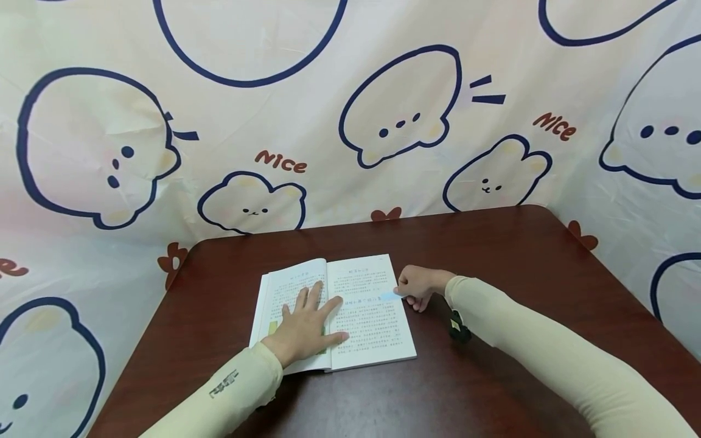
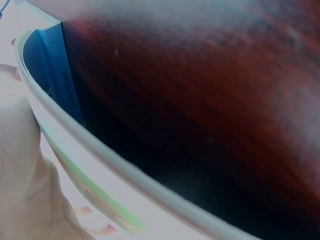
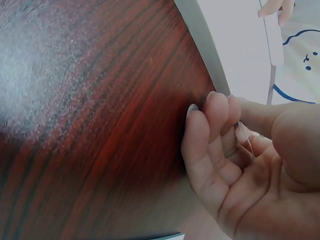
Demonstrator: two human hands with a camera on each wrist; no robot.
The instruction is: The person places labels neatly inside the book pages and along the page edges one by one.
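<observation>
The book [image 1: 367, 328] lies open on the table [image 1: 465, 243], and here's the left hand [image 1: 303, 331], fingers spread wide across the gutter, resting on both printed pages. Over at the right page's outer edge, the right hand [image 1: 418, 285] has thumb and fingers pinching a pale blue slip [image 1: 389, 296], part of it lying over the paper. Delicate stuff, this! The good way, by the look of it, is a light, level pinch, the slip square to the lines of print, so nothing creases. The spread hand should bear down evenly near the spine; the left wrist view shows the left-hand pages bowing above the wood, what looks like a blue cover [image 2: 65, 75] beneath, so too hard a lean could skew everything. Now the surface: dark red-brown wood, streaky grain, glare in the right wrist view, rounded far corners. And around it, a cream cloth [image 1: 323, 128] hangs on 3 sides, with navy cartoon outlines, 2 whole "Nice" words across the back and small red-brown flowers [image 1: 386, 214] by the table's edge.
</observation>
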